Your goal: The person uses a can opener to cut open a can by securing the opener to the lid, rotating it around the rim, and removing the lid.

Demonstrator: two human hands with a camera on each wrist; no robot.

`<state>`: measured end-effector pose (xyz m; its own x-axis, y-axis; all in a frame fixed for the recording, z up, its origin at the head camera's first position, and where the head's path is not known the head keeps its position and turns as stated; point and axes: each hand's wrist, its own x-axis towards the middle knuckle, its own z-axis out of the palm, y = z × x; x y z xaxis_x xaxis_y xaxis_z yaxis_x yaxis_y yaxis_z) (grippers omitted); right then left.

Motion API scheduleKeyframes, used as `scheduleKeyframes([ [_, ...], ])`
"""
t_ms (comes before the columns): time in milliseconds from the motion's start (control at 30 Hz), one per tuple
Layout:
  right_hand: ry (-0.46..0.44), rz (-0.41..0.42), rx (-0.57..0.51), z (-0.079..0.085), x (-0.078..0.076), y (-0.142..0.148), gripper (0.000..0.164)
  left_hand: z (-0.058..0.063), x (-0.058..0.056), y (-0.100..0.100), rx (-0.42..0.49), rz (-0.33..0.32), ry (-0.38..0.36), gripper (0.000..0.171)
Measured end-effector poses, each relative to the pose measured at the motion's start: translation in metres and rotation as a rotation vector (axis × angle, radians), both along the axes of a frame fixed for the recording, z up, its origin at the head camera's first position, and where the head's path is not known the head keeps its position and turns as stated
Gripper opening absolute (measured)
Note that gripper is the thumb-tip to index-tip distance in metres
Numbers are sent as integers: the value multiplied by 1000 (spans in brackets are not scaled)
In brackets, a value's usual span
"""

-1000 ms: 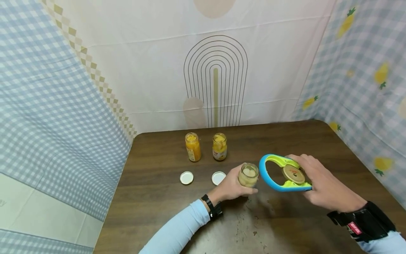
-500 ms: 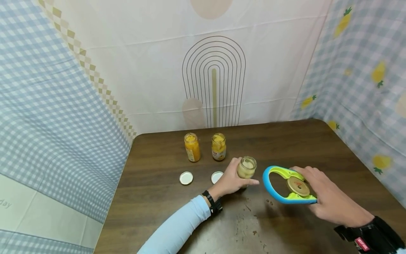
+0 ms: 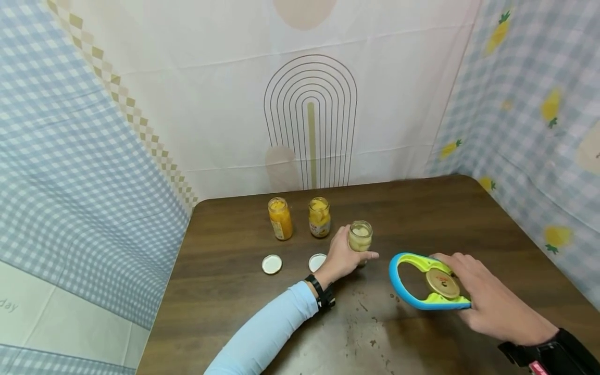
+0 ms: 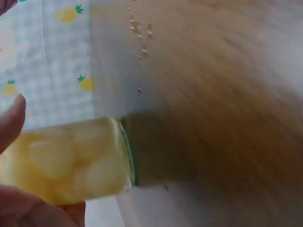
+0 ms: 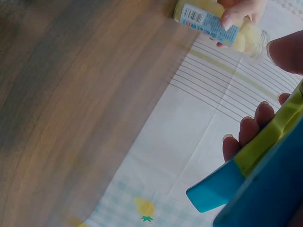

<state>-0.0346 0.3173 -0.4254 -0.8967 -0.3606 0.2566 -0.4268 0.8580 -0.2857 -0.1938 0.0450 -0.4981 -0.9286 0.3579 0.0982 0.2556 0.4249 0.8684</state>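
In the head view my left hand (image 3: 341, 256) grips an upright, lidless glass jar (image 3: 360, 238) of pale fruit pieces. The left wrist view shows this jar's base (image 4: 124, 151) close to the tabletop; whether it touches I cannot tell. My right hand (image 3: 489, 299) holds a blue and lime-green jar opener (image 3: 407, 292) above the table, to the right of the jar. A gold lid (image 3: 442, 283) sits within the opener's grip. From the right wrist, the jar's blue label (image 5: 208, 23) is visible, partly behind my left fingers.
Two lidless jars stand near the back edge, one with orange contents (image 3: 280, 220), one with yellow fruit (image 3: 320, 217). A white-faced lid (image 3: 272, 264) lies in front of them; another lid (image 3: 316, 262) is partly behind my left hand. Wet spots (image 3: 373, 343) mark the front of the table.
My left hand has carried the jar away from me, toward the back and slightly left. The right hand has moved down toward the front with the jar opener and gold lid.
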Motion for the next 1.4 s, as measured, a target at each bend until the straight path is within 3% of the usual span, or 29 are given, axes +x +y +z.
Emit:
scheduleKeyframes([
  [200, -13, 4, 10, -2, 0, -5, 110, 4, -3, 9, -5, 76, -1, 69],
  [467, -5, 20, 10, -6, -1, -8, 112, 5, -23, 27, -35, 154, 4, 65],
  [733, -67, -3, 1, -11, -4, -17, 110, 4, -46, 43, -18, 190, -2, 59],
  [1067, -62, 1, -11, -15, -7, -27, 103, 3, -61, 52, -31, 206, -29, 61],
  [1267, -50, 8, -7, -19, -8, -28, 104, 2, -62, 53, -17, 190, -30, 73],
  [1400, -47, 11, -3, -19, -8, -28, 102, 3, -58, 53, -4, 196, -73, 94],
])
